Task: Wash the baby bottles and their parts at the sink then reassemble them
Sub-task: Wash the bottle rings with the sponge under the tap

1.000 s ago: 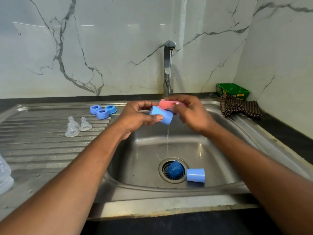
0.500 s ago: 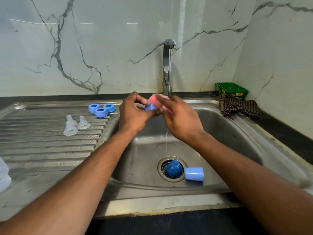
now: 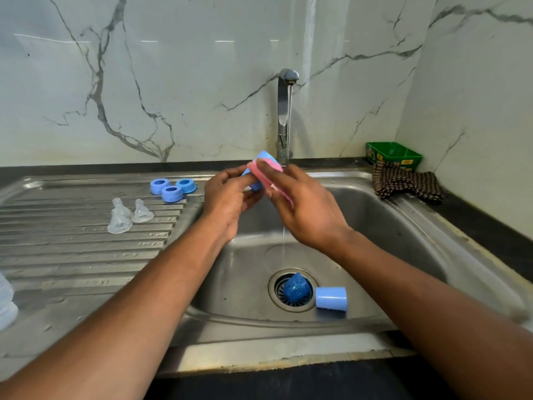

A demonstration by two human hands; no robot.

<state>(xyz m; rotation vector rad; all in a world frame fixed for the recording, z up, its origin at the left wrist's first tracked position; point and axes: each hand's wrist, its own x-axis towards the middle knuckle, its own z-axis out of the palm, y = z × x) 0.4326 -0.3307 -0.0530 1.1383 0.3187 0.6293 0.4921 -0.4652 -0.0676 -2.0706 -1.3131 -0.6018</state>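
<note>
Over the sink basin, my left hand grips a light blue bottle cap, tilted upward. My right hand holds a pink sponge pressed against that cap. A thin stream runs from the tap behind my hands. A second light blue cap lies on its side beside the drain, where a dark blue cap sits on the strainer. Three blue screw rings and three clear teats rest on the ribbed drainboard.
A clear bottle shows partly at the left edge. A folded checked cloth lies at the sink's right rim, with a green tub behind it in the corner. Marble walls close the back and right.
Both hands moved the cap and sponge back toward the tap. The cap turned from lying sideways to tilted up, and the sponge moved over its outside.
</note>
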